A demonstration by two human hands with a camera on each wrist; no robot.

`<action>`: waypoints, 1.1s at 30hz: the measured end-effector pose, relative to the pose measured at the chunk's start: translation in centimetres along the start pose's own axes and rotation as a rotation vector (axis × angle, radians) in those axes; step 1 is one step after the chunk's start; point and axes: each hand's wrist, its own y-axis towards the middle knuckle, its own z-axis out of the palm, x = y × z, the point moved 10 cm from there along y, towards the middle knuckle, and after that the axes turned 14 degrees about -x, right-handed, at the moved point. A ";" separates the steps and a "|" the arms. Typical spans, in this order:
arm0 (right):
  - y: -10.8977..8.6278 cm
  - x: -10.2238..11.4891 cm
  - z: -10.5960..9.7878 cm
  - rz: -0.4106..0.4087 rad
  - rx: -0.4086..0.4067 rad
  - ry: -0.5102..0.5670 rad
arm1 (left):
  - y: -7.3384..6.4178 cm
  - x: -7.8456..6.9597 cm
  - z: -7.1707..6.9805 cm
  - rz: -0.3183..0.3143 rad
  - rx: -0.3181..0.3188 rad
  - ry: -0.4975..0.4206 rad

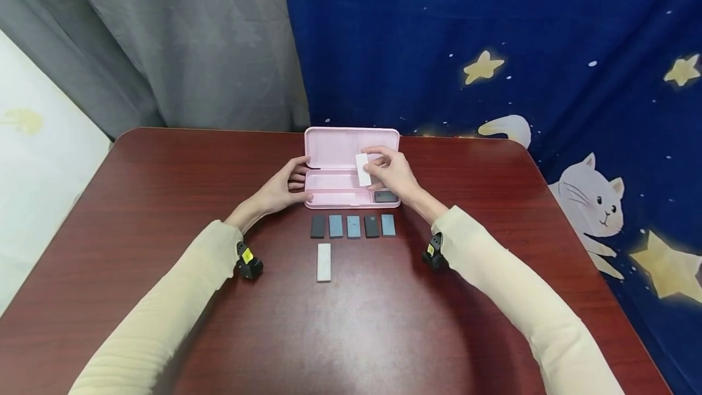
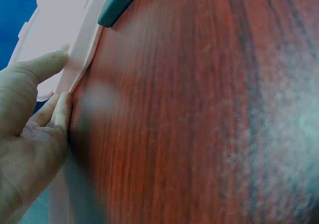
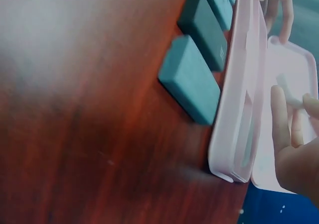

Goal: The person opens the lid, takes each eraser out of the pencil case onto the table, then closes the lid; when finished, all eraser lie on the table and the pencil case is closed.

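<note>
An open pink pencil case [image 1: 351, 205] lies on the table with its lid tipped back. My left hand [image 1: 282, 188] grips the case's left end, thumb at the front corner and fingers along the side. Above the case, my right hand [image 1: 393, 174] pinches a white rectangular block [image 1: 362, 169] between thumb and fingers; in the right wrist view the white block [image 3: 289, 91] is partly hidden by fingers. A dark block [image 1: 386, 197] lies inside the case at its right end.
In front of the case stands a row of several small blocks, among them a dark block [image 1: 317, 227] and a blue block [image 1: 388, 225]. Nearer lies a longer white block [image 1: 324, 263]. The brown table [image 1: 263, 334] ends at a grey curtain [image 1: 219, 47] and a blue curtain [image 1: 406, 35].
</note>
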 end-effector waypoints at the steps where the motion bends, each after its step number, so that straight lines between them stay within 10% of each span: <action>1: -0.3 -0.2 0.1 0.024 0.008 0.024 | 0.0 0.0 -0.1 -0.001 -0.001 -0.002; 23: -7.6 -2.2 2.2 0.312 0.134 0.154 | -0.5 -0.4 -0.2 0.008 0.003 0.000; 33: -13.0 -2.8 4.1 0.280 0.170 0.046 | -0.8 -2.5 0.0 0.004 0.015 -0.024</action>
